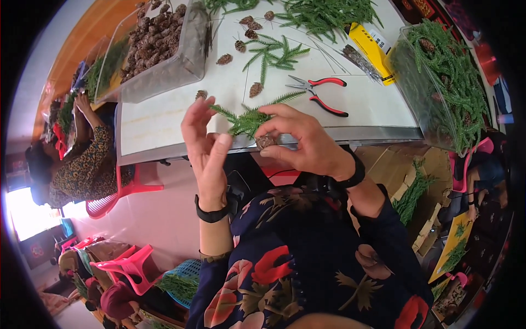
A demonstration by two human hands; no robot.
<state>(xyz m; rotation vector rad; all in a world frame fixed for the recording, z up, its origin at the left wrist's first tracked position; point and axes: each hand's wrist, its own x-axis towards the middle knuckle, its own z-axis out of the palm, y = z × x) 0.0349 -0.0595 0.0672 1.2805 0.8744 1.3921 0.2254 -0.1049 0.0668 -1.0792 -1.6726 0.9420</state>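
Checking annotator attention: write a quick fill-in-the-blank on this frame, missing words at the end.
1. The right hand pinches a brown ____.
2. The pliers have red and ____ handles.
3. The clear bin of green sprigs stands on the wearer's ____ side.
4. The tabletop is coloured ____.

Missing words: pine cone; black; right; white.

Before me on one white table [148,129], I count eight loose pine cones [256,89], one pair of pliers [310,85] and one yellow packet [370,46]; one further cone [266,142] occupies my right hand [309,140]. My wrists carry two dark bands [212,214].
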